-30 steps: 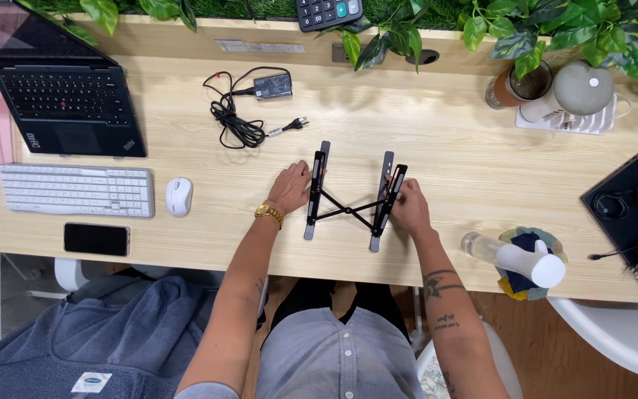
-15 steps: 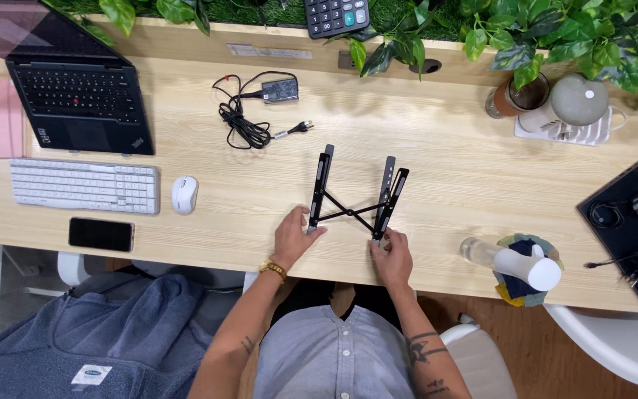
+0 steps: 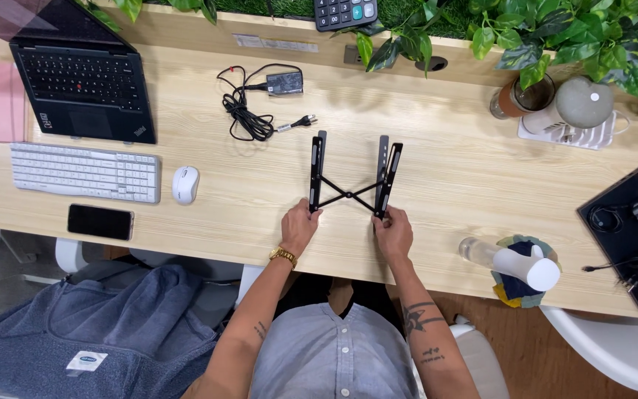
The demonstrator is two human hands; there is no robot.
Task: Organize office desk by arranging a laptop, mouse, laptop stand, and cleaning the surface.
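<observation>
Both hands are pinching the near ends of the folding laptop stand, left hand on the left rail, right hand on the right. It sits mid tabletop, just below the charger cable. Looks light and stiff but hinged, so I'd grip the rails, not the thin crossbars.

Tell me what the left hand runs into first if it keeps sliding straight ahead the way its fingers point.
The left hand already touches the near end of the black folding stand's left rail; going on up the desk it would likely follow that rail toward the coiled charger cable.
</observation>
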